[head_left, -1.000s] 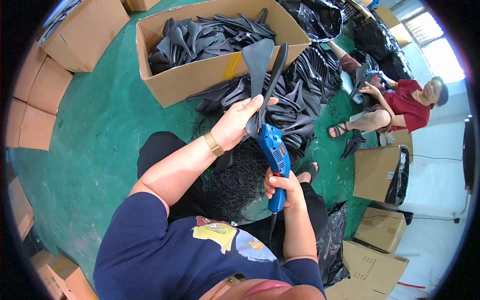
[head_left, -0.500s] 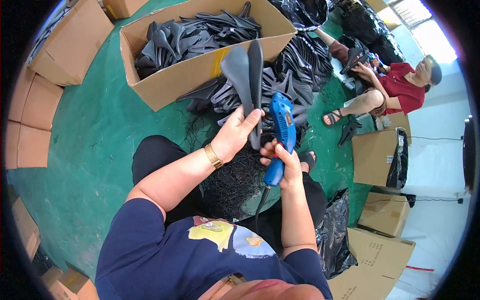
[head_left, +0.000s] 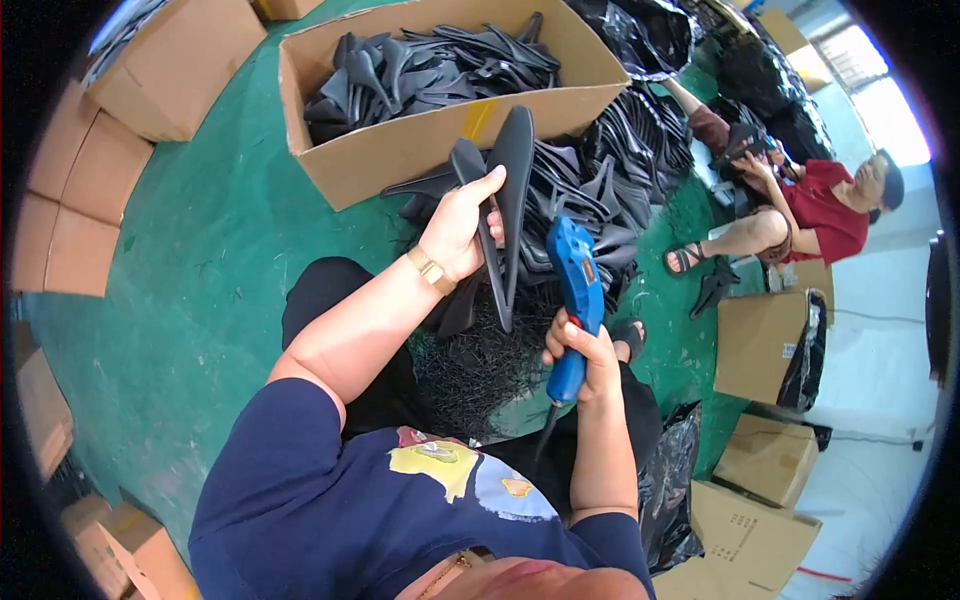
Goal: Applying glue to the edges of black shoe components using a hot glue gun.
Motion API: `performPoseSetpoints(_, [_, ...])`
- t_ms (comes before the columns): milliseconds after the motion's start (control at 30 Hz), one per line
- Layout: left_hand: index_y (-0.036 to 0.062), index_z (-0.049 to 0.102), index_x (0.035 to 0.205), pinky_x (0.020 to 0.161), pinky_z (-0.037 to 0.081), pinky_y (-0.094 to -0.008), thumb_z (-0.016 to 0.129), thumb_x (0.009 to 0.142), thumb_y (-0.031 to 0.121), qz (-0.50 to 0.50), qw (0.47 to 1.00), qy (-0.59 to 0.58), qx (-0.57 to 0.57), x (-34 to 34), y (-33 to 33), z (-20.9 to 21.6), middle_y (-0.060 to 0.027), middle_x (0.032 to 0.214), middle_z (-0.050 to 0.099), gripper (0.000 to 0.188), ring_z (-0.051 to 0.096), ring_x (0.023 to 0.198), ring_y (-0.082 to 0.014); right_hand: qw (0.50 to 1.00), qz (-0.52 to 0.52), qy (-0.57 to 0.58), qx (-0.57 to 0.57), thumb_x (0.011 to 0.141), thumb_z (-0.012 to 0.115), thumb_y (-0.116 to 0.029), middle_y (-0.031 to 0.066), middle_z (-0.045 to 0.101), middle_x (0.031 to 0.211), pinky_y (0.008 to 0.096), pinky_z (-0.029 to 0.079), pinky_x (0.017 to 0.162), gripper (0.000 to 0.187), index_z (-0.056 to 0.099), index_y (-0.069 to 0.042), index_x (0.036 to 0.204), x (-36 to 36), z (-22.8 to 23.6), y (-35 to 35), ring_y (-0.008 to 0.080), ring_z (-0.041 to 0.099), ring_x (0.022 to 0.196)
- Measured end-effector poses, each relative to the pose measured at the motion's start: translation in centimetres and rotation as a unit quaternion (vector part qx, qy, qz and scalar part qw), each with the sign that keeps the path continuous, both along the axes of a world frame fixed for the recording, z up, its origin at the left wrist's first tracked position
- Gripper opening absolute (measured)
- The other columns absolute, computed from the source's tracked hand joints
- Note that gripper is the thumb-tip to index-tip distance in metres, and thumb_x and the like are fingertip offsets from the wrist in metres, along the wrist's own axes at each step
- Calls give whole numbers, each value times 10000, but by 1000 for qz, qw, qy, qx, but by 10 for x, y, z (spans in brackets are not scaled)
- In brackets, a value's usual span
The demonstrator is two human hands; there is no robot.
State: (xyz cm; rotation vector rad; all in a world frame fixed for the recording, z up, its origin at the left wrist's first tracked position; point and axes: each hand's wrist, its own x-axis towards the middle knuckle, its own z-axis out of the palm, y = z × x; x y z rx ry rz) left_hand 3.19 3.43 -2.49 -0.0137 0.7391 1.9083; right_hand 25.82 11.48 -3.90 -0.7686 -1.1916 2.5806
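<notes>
Space divides the edge of the black part clasped in my left grip from the blue tool my right grip encircles.

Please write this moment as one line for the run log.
left hand: holds black saddle piece | right hand: holds blue power tool, apart from piece | ahead: open carton, dark pieces inside

The left grip partly hides the black piece.

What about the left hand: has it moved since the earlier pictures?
Yes: against the large carton, the left hand has moved left and slightly nearer it.
</notes>
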Motion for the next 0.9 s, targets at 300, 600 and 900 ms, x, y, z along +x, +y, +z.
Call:
performPoseSetpoints(300, [97,541,747,344,335,-189,526,911,342,-48,998,-31,-23,-10,-12,3,11,507,438,295,372,373,-49,989,122,-54,-57,687,728,-153,50,485,638,276,459,475,280,528,-16,827,11,5,-18,143,493,545])
performPoseSetpoints(600, [66,589,1013,380,350,-169,498,932,286,-88,993,-73,-24,5,-9,4,-25,648,546,251,417,432,-58,989,109,-37,-89,689,718,-118,56,505,647,282,463,485,256,533,-13,831,8,4,-13,148,507,543])
performPoseSetpoints(900, [84,589,984,393,346,-190,495,929,326,-125,988,-82,-34,20,-14,7,-1,627,518,265,396,429,-54,994,55,-25,-91,706,706,-96,41,497,663,276,454,488,240,528,-18,846,5,4,-9,139,499,550])
